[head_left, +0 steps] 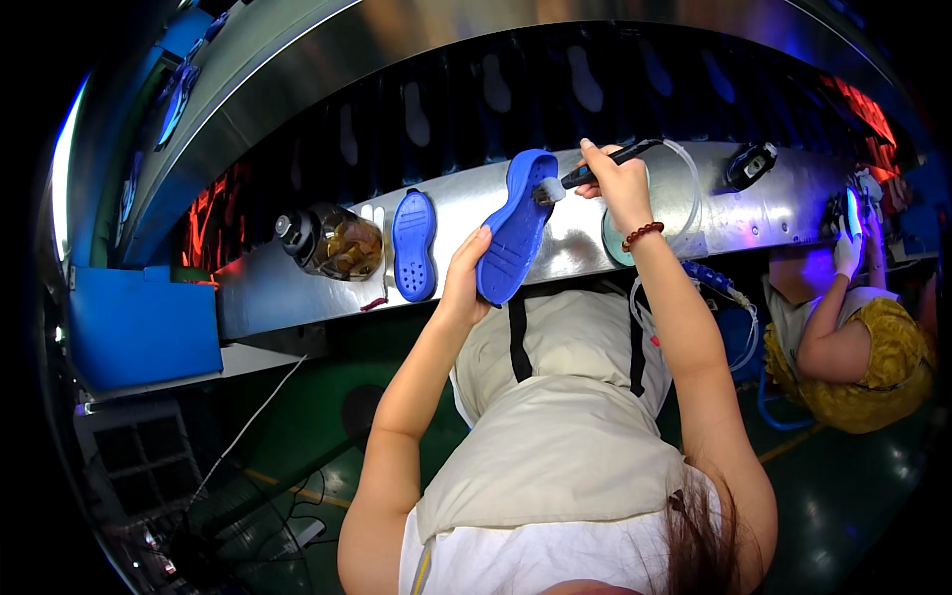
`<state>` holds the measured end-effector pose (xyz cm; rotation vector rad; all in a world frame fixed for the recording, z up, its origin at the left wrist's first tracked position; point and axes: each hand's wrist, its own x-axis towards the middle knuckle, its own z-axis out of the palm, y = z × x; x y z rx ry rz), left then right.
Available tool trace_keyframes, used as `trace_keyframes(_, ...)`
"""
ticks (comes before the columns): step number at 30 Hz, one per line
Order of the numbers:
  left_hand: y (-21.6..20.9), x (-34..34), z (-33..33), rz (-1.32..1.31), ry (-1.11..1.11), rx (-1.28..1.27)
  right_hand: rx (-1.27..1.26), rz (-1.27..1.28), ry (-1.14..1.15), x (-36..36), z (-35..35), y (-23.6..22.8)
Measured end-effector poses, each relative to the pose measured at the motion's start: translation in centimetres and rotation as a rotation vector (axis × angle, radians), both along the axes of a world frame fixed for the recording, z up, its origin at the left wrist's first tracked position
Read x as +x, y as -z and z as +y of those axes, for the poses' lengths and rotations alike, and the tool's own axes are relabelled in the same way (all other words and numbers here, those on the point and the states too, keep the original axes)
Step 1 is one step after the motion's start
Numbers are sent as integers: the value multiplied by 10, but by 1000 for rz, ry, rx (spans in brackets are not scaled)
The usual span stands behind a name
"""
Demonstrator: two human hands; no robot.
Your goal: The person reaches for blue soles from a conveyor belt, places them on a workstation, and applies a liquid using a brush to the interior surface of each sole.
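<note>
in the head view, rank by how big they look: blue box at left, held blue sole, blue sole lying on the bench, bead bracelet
1. Blue box
2. Held blue sole
3. Lying blue sole
4. Bead bracelet

Nearness may enlarge the held one; the soles' true sizes are unsure.

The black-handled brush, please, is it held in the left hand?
No, the right hand grips the brush, while the left hand holds a blue sole.
</note>
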<state>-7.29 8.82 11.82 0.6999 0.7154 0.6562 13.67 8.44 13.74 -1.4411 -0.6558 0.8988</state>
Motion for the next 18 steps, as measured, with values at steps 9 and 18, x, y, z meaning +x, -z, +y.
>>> trace_keyframes(9, -11, 8, -7, -104, -106, -122, 173, -247, -243, -42, -26, 17)
trace_keyframes(18, -43, -26, 13, -167, -96, 83, 227, 540, -527, -14, -68, -19)
